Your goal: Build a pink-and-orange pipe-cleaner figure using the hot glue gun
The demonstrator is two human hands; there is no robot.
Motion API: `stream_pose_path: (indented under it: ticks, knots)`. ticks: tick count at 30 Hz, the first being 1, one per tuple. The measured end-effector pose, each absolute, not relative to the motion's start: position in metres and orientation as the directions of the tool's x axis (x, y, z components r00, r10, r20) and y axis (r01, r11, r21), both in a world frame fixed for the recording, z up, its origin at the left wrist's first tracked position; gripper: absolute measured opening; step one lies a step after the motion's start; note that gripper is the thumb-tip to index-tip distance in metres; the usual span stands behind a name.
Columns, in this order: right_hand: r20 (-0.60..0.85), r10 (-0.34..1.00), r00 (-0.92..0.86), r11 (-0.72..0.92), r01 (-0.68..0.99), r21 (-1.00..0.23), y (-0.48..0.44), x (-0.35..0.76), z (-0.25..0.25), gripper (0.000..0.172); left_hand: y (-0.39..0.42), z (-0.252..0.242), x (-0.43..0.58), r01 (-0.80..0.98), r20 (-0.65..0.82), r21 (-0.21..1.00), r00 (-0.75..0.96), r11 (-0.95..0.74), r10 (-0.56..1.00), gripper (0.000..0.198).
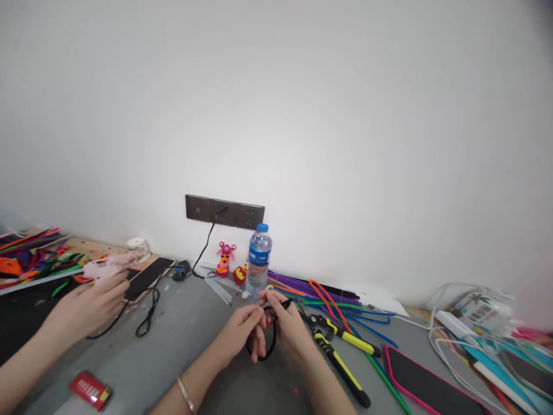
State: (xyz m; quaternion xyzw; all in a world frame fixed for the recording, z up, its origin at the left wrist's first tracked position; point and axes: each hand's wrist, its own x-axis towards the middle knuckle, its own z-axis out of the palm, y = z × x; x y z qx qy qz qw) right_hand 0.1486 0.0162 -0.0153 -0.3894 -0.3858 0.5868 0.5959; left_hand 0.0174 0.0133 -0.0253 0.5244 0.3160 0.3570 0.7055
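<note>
A black pipe cleaner [272, 346] is bent into a loop between my two hands, in the lower middle of the head view. My left hand [242, 331] is closed, its thumb and fingers pinching one part of it. My right hand [287, 325] grips another part near the top of the loop, where a short end sticks out past the fingers. The fingers of both hands nearly touch and hide some of the loop. Just behind them stands a water bottle [258, 259]. Yellow-and-black pliers [332, 340] lie right of my right hand.
Colourful pipe cleaners [311, 285] lie along the wall. A pink-edged phone [427, 380] and white cables [436, 340] are at right. At left are another person's hand [93, 297], a black phone [149, 278] and a red packet [90, 389]. Small figures [223, 262] stand near the bottle.
</note>
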Motion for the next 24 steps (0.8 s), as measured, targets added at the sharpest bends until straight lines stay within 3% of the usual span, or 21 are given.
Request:
stream_pose_path:
  ticks: [8,12,16,20,24]
  knots:
    - [-0.081,0.996,0.028,-0.064,-0.374,-0.925,0.018,0.147,-0.018,0.056,0.015,-0.033,0.018,-0.063,-0.074,0.988,0.616,0.144,0.784,0.047]
    - [-0.055,0.998,-0.022,-0.058,-0.263,-0.963,0.018,0.153,-0.014,0.063,0.012,-0.027,0.018,-0.018,-0.072,0.995,0.586,0.101,0.807,0.050]
    - [0.022,1.000,0.015,0.024,-0.132,-0.991,0.017,0.155,-0.015,0.064,0.011,-0.023,0.015,0.002,-0.065,0.997,0.539,0.076,0.840,0.052]
    - [0.127,0.986,0.105,0.142,-0.154,-0.978,0.020,0.158,-0.019,0.059,0.014,-0.025,0.014,-0.062,0.023,0.998,0.449,0.005,0.893,0.046]
    - [0.204,0.930,0.305,0.259,-0.151,-0.954,0.021,0.162,-0.017,0.055,0.012,-0.025,0.009,-0.014,0.174,0.983,0.415,-0.185,0.893,0.062]
